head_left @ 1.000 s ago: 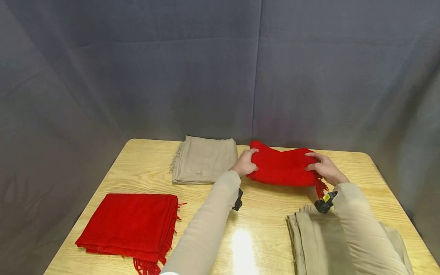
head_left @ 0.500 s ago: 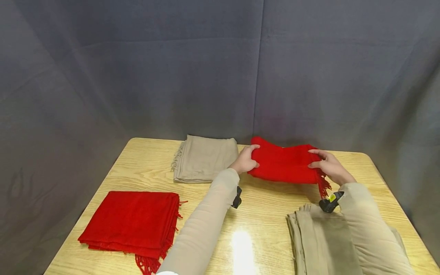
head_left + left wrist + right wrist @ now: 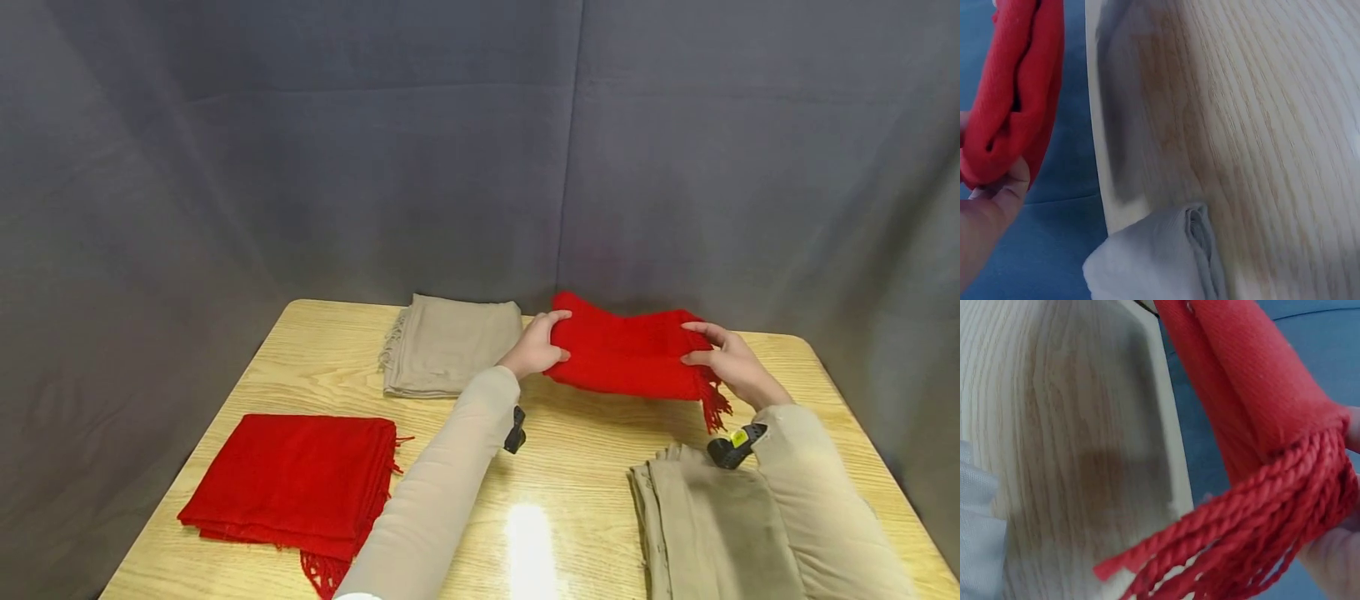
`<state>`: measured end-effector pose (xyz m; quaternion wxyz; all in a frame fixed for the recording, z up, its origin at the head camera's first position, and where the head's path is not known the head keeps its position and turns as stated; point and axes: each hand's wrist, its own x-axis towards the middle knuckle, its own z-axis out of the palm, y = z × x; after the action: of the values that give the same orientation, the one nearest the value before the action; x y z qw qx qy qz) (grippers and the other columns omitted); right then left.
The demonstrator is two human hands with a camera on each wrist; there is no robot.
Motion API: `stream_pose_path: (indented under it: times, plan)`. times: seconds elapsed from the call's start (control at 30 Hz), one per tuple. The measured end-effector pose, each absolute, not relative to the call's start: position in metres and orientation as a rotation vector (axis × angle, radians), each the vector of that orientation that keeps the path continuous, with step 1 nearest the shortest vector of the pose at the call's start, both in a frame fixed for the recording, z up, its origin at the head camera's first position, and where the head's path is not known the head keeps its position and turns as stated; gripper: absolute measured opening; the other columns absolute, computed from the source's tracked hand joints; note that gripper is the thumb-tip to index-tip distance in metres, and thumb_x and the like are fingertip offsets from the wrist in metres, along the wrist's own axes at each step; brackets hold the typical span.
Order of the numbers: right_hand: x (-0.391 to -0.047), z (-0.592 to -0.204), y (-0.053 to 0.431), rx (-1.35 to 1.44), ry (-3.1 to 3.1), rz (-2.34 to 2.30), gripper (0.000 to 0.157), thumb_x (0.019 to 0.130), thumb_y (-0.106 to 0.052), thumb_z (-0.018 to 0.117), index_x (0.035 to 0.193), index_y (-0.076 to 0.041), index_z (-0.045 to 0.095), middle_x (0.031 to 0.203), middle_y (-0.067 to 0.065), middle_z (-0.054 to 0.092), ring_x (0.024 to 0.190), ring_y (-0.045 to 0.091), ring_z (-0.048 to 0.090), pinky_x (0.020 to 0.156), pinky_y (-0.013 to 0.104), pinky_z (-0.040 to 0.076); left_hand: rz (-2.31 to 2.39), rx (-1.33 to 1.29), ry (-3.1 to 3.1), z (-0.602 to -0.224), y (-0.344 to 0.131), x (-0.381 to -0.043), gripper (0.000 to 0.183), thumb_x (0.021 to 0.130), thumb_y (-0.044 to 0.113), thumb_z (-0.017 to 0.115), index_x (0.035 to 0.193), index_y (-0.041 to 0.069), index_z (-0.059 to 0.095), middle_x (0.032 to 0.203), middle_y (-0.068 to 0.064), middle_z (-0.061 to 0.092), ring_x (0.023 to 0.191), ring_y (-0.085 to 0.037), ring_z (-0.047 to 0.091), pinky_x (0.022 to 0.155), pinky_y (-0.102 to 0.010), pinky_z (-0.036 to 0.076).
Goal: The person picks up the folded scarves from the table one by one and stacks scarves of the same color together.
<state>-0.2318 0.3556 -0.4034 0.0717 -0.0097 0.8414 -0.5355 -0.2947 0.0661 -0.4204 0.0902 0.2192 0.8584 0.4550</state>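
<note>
A folded red scarf (image 3: 626,354) with a twisted fringe (image 3: 1260,512) hangs between both hands, above the far right part of the table. My left hand (image 3: 538,343) grips its left end, thumb on the near side; in the left wrist view the thumb presses into the folded red layers (image 3: 1019,106). At the fringed end, my right hand (image 3: 733,362) pinches the cloth between thumb and fingers. The right wrist view shows the fringe dangling over that hand, which is partly cut off by the frame. The scarf sags slightly in its middle.
A folded beige scarf (image 3: 457,346) lies at the back, left of the left hand. Another folded red scarf (image 3: 292,479) is at front left. Folded khaki cloth (image 3: 705,517) lies under the right forearm. A grey curtain (image 3: 420,167) stands behind the wooden table (image 3: 585,492).
Both hands have carried the red scarf slightly up and to the right in the head view. The right hand has shifted farther right than the left. The grips are unchanged.
</note>
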Motion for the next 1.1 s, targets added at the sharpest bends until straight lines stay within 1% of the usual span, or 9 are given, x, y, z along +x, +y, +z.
stream_pose_path:
  times: [0.2, 0.4, 0.53, 0.67, 0.8, 0.93, 1.1]
  plan:
    - [-0.227, -0.395, 0.358, -0.051, 2.563, -1.631, 0.055, 0.087, 0.000, 0.053, 0.135, 0.006, 0.028, 0.121, 0.015, 0.035, 0.069, 0.007, 0.052, 0.062, 0.022, 0.049, 1.390, 0.706, 2.523, -0.413, 0.066, -0.292, 0.063, 0.078, 0.000, 0.064, 0.136, 0.007, 0.039, 0.125, -0.012, 0.043, 0.112, -0.021, 0.041, 0.093, -0.025, 0.038]
    - [-0.224, -0.391, 0.354, -0.085, 2.600, -1.634, 0.055, 0.087, -0.002, 0.054, 0.136, 0.005, 0.028, 0.126, 0.016, 0.033, 0.068, 0.007, 0.051, 0.060, 0.021, 0.048, 1.416, 0.747, 2.527, -0.406, 0.059, -0.293, 0.063, 0.078, -0.001, 0.064, 0.136, 0.008, 0.040, 0.125, -0.011, 0.043, 0.112, -0.020, 0.041, 0.091, -0.024, 0.038]
    - [-0.223, -0.386, 0.350, -0.097, 2.639, -1.612, 0.054, 0.087, -0.004, 0.055, 0.135, 0.003, 0.030, 0.128, 0.016, 0.033, 0.068, 0.008, 0.051, 0.060, 0.022, 0.048, 1.432, 0.760, 2.515, -0.401, 0.054, -0.292, 0.063, 0.079, 0.000, 0.064, 0.136, 0.009, 0.040, 0.124, -0.010, 0.043, 0.110, -0.020, 0.042, 0.087, -0.024, 0.040]
    - [-0.221, -0.380, 0.345, -0.105, 2.653, -1.623, 0.054, 0.088, -0.005, 0.055, 0.136, 0.001, 0.031, 0.128, 0.015, 0.032, 0.073, 0.007, 0.052, 0.062, 0.022, 0.050, 1.457, 0.768, 2.493, -0.397, 0.048, -0.289, 0.063, 0.079, 0.000, 0.063, 0.136, 0.009, 0.040, 0.123, -0.010, 0.044, 0.106, -0.020, 0.043, 0.083, -0.024, 0.042]
    - [-0.220, -0.377, 0.340, -0.115, 2.637, -1.664, 0.054, 0.088, -0.006, 0.055, 0.136, -0.001, 0.031, 0.124, 0.012, 0.035, 0.077, 0.007, 0.053, 0.063, 0.024, 0.051, 1.467, 0.784, 2.502, -0.394, 0.043, -0.289, 0.062, 0.080, -0.002, 0.062, 0.136, 0.009, 0.039, 0.124, -0.010, 0.044, 0.102, -0.020, 0.043, 0.083, -0.025, 0.042]
    - [-0.218, -0.374, 0.338, -0.122, 2.665, -1.682, 0.053, 0.087, -0.005, 0.056, 0.135, -0.002, 0.034, 0.119, 0.007, 0.038, 0.074, 0.006, 0.053, 0.061, 0.023, 0.050, 1.488, 0.821, 2.503, -0.393, 0.041, -0.289, 0.061, 0.079, -0.002, 0.062, 0.136, 0.008, 0.040, 0.122, -0.011, 0.044, 0.100, -0.021, 0.045, 0.082, -0.024, 0.042]
    - [-0.215, -0.371, 0.340, -0.137, 2.710, -1.675, 0.050, 0.087, -0.005, 0.057, 0.134, -0.003, 0.037, 0.120, 0.002, 0.038, 0.072, 0.006, 0.052, 0.059, 0.021, 0.049, 1.532, 0.871, 2.467, -0.390, 0.042, -0.288, 0.061, 0.079, -0.004, 0.062, 0.135, 0.006, 0.040, 0.122, -0.013, 0.043, 0.103, -0.022, 0.046, 0.081, -0.024, 0.043]
